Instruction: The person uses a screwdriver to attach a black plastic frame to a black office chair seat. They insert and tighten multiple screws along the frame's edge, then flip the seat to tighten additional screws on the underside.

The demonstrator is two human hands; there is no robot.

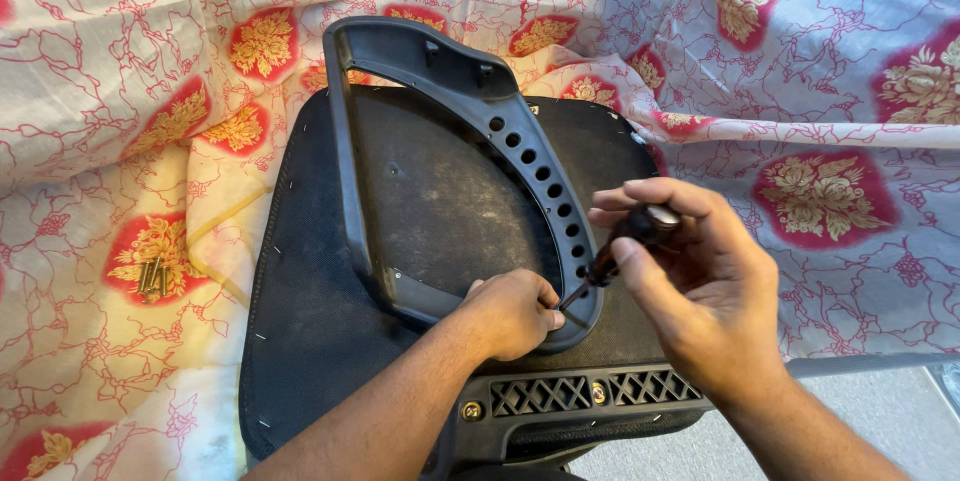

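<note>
- Lying upside down on a flowered red, white and yellow cloth [120, 91], a dark chair seat [300, 341] shows its black underside to the head camera.
- On that underside sits a curved black plastic armrest frame [440, 71] — a loop with a row of round holes along its right side.
- The right hand [700, 291] grips a screwdriver [625, 241] by its dark handle, fingers curled and pressed around it, thumb laid along the side; the shaft slants down and left toward the frame's lower end.
- The left hand [512, 311] rests on the lower end of the frame, fingers curled together right at the screwdriver's tip; it seems to pinch a small screw there, though the view is too tight to be sure.
- Below the hands, a black latticed plastic bracket [540, 396] runs along the near edge of the seat — two brass-coloured screws show in it.
- Well apart on the cloth, to the left, lies a small cluster of dark screws [152, 276].
</note>
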